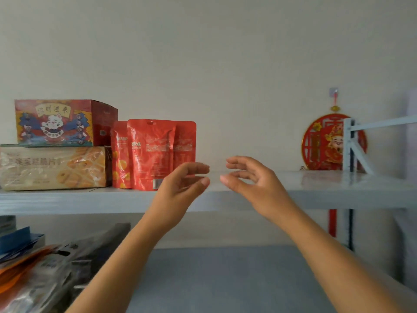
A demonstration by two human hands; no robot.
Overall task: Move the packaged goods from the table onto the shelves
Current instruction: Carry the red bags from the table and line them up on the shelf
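A pale grey metal upper shelf runs along a plain white wall, where a round red paper ornament hangs at the right. On the shelf's left end a red illustrated carton sits on top of a beige cake box. Three glossy red stand-up pouches stand upright just beside them. Below, a grey lower shelf carries mixed foil packets at its left.

The left hand hovers in front of the rightmost pouch, and the right hand is further right, near it. Each grip is loosely open, fingers gently curved, and holds nothing.
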